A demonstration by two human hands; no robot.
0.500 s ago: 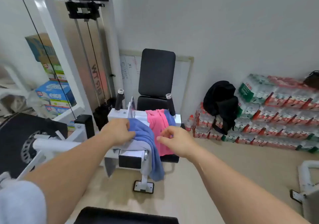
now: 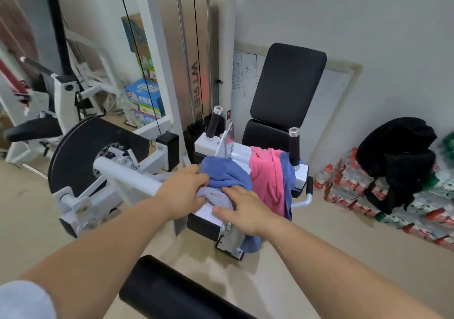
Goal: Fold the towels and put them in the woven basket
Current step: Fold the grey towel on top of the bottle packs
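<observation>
Now the left hand [image 2: 184, 191] grips the blue towel [image 2: 226, 173] with curled fingers, while the right hand [image 2: 245, 208] lies flat on its folds, fingers straight. That towel is draped over the near end of the white machine frame [image 2: 208, 149], touching the pink towel [image 2: 265, 178], which hangs over the frame's right edge.

1 head-worn wide-angle view, forward and downward, close above a white gym machine [image 2: 208, 148]
</observation>
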